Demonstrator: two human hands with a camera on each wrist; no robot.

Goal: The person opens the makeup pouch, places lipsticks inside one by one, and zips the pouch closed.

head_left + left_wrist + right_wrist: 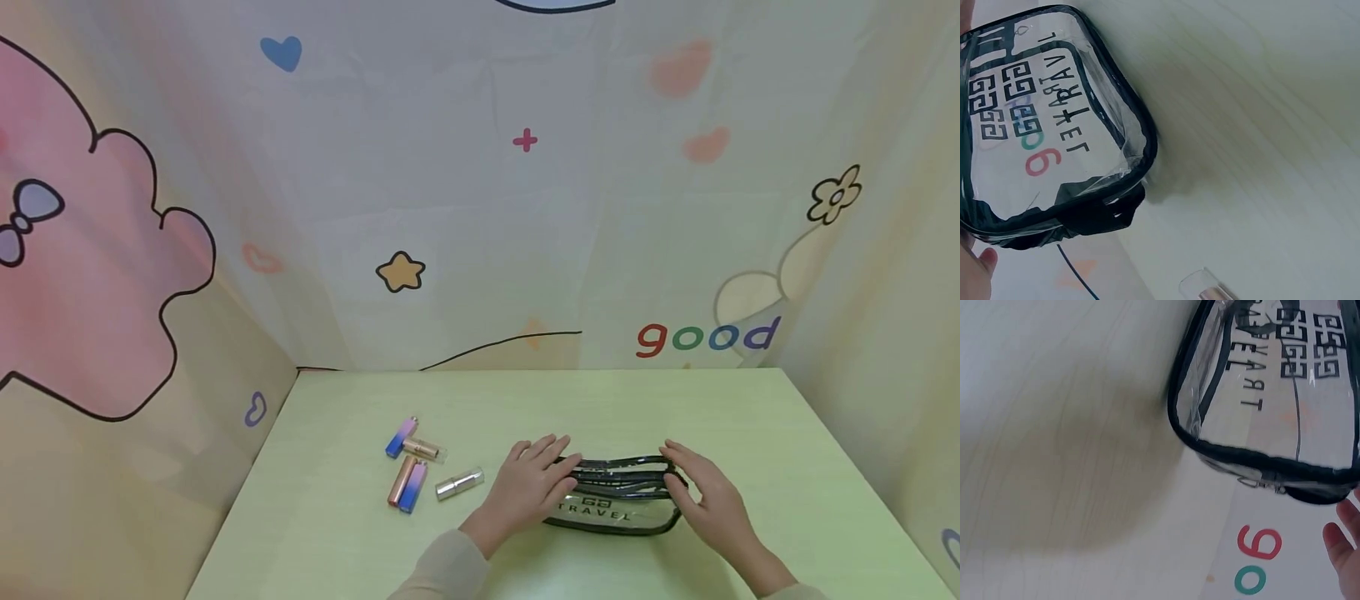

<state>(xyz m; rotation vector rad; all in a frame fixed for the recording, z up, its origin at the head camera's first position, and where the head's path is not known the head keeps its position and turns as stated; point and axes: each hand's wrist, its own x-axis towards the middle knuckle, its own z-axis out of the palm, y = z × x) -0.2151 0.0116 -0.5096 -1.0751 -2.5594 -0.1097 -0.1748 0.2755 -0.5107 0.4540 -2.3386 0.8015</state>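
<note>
We note pale-green counter, printed cloth left, far and right. Clear pouch near, right of centre; left hand and right hand touch its ends, fingers loosely extended.

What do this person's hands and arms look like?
The left hand and right hand are ordinary human hands, ungloved. The left sleeve is pale grey-beige, without visible markings; just a similarly pale edge of the right sleeve shows.
</note>
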